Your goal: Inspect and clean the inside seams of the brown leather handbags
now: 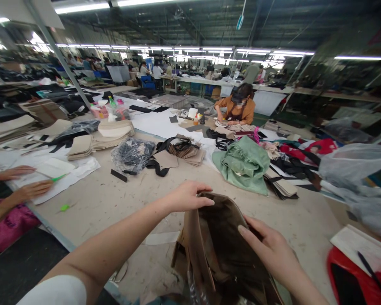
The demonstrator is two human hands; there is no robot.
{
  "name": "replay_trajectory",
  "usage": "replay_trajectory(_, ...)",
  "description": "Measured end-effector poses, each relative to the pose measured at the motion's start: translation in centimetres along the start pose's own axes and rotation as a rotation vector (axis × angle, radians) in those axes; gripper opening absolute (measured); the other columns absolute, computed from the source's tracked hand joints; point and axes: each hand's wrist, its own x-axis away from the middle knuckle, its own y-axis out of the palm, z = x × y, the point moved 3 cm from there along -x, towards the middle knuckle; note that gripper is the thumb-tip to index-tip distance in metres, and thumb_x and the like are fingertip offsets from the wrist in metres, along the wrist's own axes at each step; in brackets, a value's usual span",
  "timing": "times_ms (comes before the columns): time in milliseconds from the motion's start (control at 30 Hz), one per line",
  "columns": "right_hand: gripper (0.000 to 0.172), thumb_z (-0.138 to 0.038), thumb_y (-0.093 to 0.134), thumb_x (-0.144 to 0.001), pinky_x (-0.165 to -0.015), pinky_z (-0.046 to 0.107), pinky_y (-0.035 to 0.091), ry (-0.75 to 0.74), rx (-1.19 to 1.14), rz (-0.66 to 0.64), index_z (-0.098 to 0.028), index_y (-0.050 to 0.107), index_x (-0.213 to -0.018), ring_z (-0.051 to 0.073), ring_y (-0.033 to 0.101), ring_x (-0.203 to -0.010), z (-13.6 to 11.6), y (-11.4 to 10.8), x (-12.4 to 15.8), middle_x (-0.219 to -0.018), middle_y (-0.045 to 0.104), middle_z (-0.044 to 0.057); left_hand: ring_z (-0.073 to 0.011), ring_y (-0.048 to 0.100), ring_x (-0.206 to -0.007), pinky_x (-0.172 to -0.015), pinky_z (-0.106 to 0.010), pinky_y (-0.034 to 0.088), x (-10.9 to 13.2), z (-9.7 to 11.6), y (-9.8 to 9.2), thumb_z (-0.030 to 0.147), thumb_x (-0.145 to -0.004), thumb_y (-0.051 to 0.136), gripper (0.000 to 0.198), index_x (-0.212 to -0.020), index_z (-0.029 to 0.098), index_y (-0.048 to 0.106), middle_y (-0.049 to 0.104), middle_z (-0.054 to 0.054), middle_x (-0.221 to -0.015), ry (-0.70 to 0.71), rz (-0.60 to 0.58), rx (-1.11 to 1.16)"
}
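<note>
A brown bag [222, 245] stands in front of me with its mouth spread wide, so its dark inside shows. My left hand [190, 197] grips the far left corner of its rim between thumb and fingers. On the right edge, my right hand [266, 245] holds the wall, thumb inside and fingers hidden behind it. Clear plastic [197, 288] shows at the bag's near side. A pale strip [162, 238] lies on the table just left of the bag.
Beyond the bag sit a green cloth [243, 163], a plastic-wrapped bundle [132, 153] and stacked beige panels [112, 134]. A co-worker's hands [31, 188] work at the left edge; another person [236, 108] sits opposite. To the right are a notebook [365, 245] and clear plastic sheeting [358, 169].
</note>
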Motion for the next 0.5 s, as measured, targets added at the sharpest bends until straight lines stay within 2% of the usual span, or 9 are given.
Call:
replay_trajectory(67, 0.04, -0.043, 0.052, -0.083, -0.09, 0.038, 0.047, -0.014, -0.009, -0.028, -0.023, 0.061, -0.117, 0.026, 0.058, -0.104, -0.3, 0.0, 0.2, -0.116, 0.062, 0.006, -0.0233, 0.062, -0.091, -0.078, -0.03, 0.046, -0.9, 1.2, 0.1, 0.044, -0.077, 0.057, 0.04, -0.108, 0.019, 0.064, 0.068, -0.007, -0.101, 0.039, -0.004, -0.228)
replay_trajectory(133, 0.043, -0.044, 0.051, -0.083, -0.092, 0.039, 0.046, -0.013, -0.018, -0.021, -0.022, 0.059, -0.119, 0.027, 0.057, -0.106, -0.1, -0.1, 0.7, -0.117, 0.061, 0.007, -0.0234, 0.063, -0.085, -0.073, -0.03, 0.045, -1.8, 2.1, 0.5, 0.04, -0.081, 0.051, 0.03, -0.091, 0.018, 0.07, 0.07, -0.008, -0.09, 0.071, -0.011, -0.429)
replay_trajectory(200, 0.044, -0.045, 0.052, -0.082, -0.094, 0.04, 0.044, 0.004, -0.028, 0.013, -0.022, 0.06, -0.119, 0.028, 0.055, -0.108, 0.5, -0.3, 1.5, -0.119, 0.06, 0.007, -0.0222, 0.063, -0.078, -0.067, -0.029, 0.044, -2.5, 2.7, 1.0, 0.035, -0.085, 0.046, 0.031, -0.078, 0.017, 0.071, 0.07, -0.008, -0.081, 0.08, -0.02, -0.559)
replay_trajectory(267, 0.045, -0.046, 0.052, -0.081, -0.095, 0.04, 0.043, 0.04, -0.053, 0.039, -0.022, 0.06, -0.119, 0.027, 0.055, -0.11, 1.4, -0.5, 2.7, -0.12, 0.059, 0.007, -0.021, 0.062, -0.075, -0.065, -0.028, 0.043, -2.9, 2.8, 1.3, 0.033, -0.085, 0.046, 0.031, -0.074, 0.017, 0.07, 0.07, -0.008, -0.079, 0.067, -0.012, -0.612)
replay_trajectory(367, 0.048, -0.048, 0.052, -0.081, -0.094, 0.039, 0.044, 0.122, -0.116, 0.055, -0.024, 0.058, -0.122, 0.027, 0.054, -0.111, 2.9, -1.1, 5.2, -0.121, 0.059, 0.007, -0.0188, 0.061, -0.073, -0.065, -0.026, 0.043, -2.8, 2.2, 1.2, 0.034, -0.083, 0.048, 0.029, -0.075, 0.017, 0.07, 0.07, -0.005, -0.076, 0.022, 0.009, -0.496)
replay_trajectory(433, 0.05, -0.049, 0.051, -0.081, -0.096, 0.041, 0.043, 0.152, -0.145, 0.052, -0.029, 0.052, -0.127, 0.028, 0.052, -0.114, 3.7, -1.4, 7.2, -0.124, 0.057, 0.006, -0.0179, 0.061, -0.074, -0.067, -0.025, 0.044, -2.6, 1.4, 0.9, 0.035, -0.082, 0.05, 0.028, -0.081, 0.017, 0.071, 0.07, -0.003, -0.077, -0.025, -0.049, -0.246)
replay_trajectory(500, 0.053, -0.051, 0.049, -0.081, -0.1, 0.045, 0.037, 0.136, -0.155, 0.054, -0.035, 0.046, -0.131, 0.028, 0.046, -0.12, 4.3, -1.7, 9.1, -0.13, 0.052, 0.003, -0.019, 0.062, -0.084, -0.074, -0.026, 0.046, -2.0, 0.6, 0.4, 0.039, -0.077, 0.056, 0.032, -0.097, 0.017, 0.069, 0.07, -0.004, -0.09, -0.045, -0.159, 0.085)
